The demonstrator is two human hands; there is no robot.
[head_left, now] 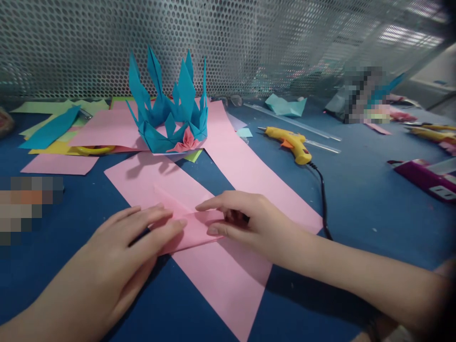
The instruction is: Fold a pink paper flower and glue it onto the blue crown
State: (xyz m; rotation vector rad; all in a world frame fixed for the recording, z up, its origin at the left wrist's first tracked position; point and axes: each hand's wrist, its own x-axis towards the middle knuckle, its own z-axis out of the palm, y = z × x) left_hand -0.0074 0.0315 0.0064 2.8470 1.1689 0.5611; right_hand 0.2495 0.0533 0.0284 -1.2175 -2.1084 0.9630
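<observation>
A small folded pink paper lies on a long pink strip on the blue table. My left hand rests flat on the fold's left side, fingers stretched out and pressing it down. My right hand is curled on the fold's right side, its forefinger laid along the top edge and its thumb at the lower edge, pinching the paper. Behind them stands a blue paper crown with a small pink paper flower at its front.
A yellow glue gun with a black cord lies right of the crown, glue sticks beside it. Loose coloured sheets cover the back left. A purple tool sits at the right. Perforated metal screen closes the back.
</observation>
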